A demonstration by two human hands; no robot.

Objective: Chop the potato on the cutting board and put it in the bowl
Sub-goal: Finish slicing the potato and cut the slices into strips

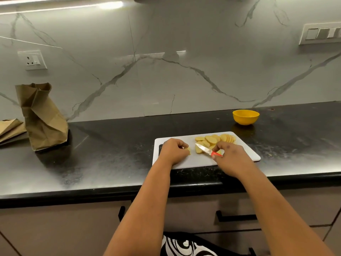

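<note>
Presently, a small knife with a red handle and a pointed steel blade (204, 149) is held by the right hand (228, 156), whose fingers are curled round the handle; the blade's long axis is observed to run from lower right to upper left, tip directed toward the left hand (173, 150). A small pale-yellow end piece of potato (189, 150) is pinched by the curled fingers of the left hand and is held against the white rectangular plastic cutting board (195, 160). Pale-yellow oval potato slices (215, 139) are noted in an overlapping row along the far edge of the board, with a further slice or two (199, 150) lying just beneath the blade. The board's long axis is set roughly parallel to the counter edge, slightly skewed. A round yellow bowl (246, 117) is seen upright behind the board's far right corner, near it but apart; its contents cannot be determined. The surface is recorded as a black, glossy, speckled stone countertop (110, 156), backed by a grey-white marble-veined wall panel (166, 71) bearing a white socket plate (32, 60) at left and a switch panel (321, 33) at right. A crumpled brown paper bag (43, 117) stands upright at the left of the counter, with a flattened one (11, 128) beside it. Beige cabinet fronts with black handles (236, 218) are noted below.
</note>
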